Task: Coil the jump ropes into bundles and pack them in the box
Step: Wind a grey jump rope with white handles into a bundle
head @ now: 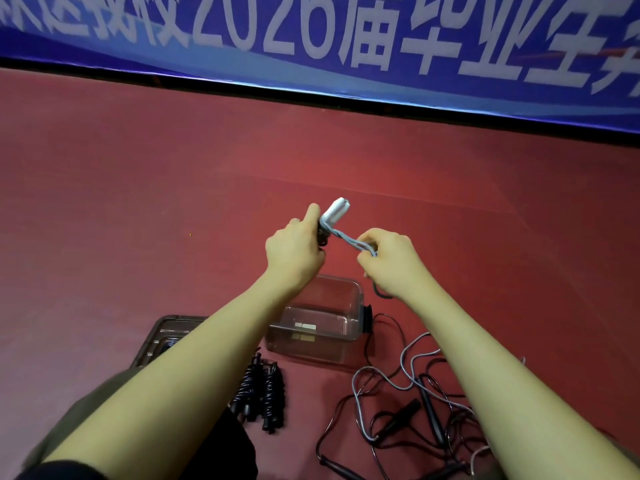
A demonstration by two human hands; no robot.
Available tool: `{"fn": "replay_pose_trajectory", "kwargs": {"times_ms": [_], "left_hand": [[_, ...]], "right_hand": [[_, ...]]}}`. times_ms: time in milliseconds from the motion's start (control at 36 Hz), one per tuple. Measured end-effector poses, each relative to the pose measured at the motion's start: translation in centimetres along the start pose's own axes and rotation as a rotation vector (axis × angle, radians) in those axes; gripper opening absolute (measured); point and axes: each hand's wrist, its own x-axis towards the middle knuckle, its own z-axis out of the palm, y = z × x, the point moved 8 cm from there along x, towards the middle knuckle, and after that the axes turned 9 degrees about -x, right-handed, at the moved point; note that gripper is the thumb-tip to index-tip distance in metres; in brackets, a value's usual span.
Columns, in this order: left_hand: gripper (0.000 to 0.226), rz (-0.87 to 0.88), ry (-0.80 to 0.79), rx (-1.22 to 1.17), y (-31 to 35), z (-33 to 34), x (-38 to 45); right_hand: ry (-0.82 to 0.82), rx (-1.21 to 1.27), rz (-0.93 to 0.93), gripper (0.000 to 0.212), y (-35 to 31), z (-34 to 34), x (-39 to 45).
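Centrally, held above the floor between both hands, a pale grey jump rope with white cylindrical handles (335, 210) is partly coiled: the left hand (294, 251) has its fingers curled round the handles and the wraps of cord at their base, forefinger extended along them, while the right hand (389, 261) pinches the twisted grey cord where it leaves the handles, a dark loop hanging below its wrist. Directly beneath the hands stands a clear rectangular plastic box (322, 327), open at the top, with small labels showing through its wall. Beside it, toward the left forearm, lies a dark transparent plastic lid (166, 332), partly hidden by that arm. Nearer the person, two tightly wound black jump rope bundles (261, 393) lie side by side on the floor, just in front of the box. To the right, a loose tangle of black and grey jump ropes with black handles (408, 407) spreads beneath the right forearm. All rest on a red textured sports floor (138, 202), bounded at the far edge by a blue banner with white lettering (311, 29)
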Motion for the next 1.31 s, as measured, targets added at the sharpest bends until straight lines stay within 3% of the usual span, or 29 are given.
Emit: {"fn": "replay_pose_trajectory", "kwargs": {"times_ms": [167,389,667,778,917,1056,1194,1306], "left_hand": [[0.033,-0.004,0.072,-0.021,-0.8,-1.1,0.5],[0.026,-0.061,0.107,-0.157,-0.9,-1.4,0.4],[0.023,0.041,-0.013,-0.314,1.8,-0.4,-0.8],[0.026,0.1,-0.066,-0.419,2.8,0.0,-1.4],[0.027,0.001,-0.047,-0.628,1.2,-0.4,-0.5],[0.028,-0.039,-0.023,-0.592,0.3,-1.0,0.2],[0.03,-0.018,0.002,-0.52,0.9,-1.3,0.0],[0.027,0.024,-0.01,-0.52,1.6,-1.4,-0.5]], "right_hand": [[-0.048,-0.172,-0.002,0.019,1.5,1.5,0.5],[-0.004,-0.058,0.053,0.026,2.3,1.4,0.4],[-0.054,-0.121,0.175,0.023,5.9,2.4,1.1],[-0.071,-0.038,0.177,0.029,6.2,2.4,1.1],[-0.11,0.293,0.042,0.022,4.5,1.3,0.1],[-0.178,0.552,0.025,0.031,3.7,1.7,-0.4],[-0.126,0.637,0.097,0.031,4.2,1.4,0.1],[-0.062,0.651,0.264,0.029,5.2,1.5,0.4]]}}
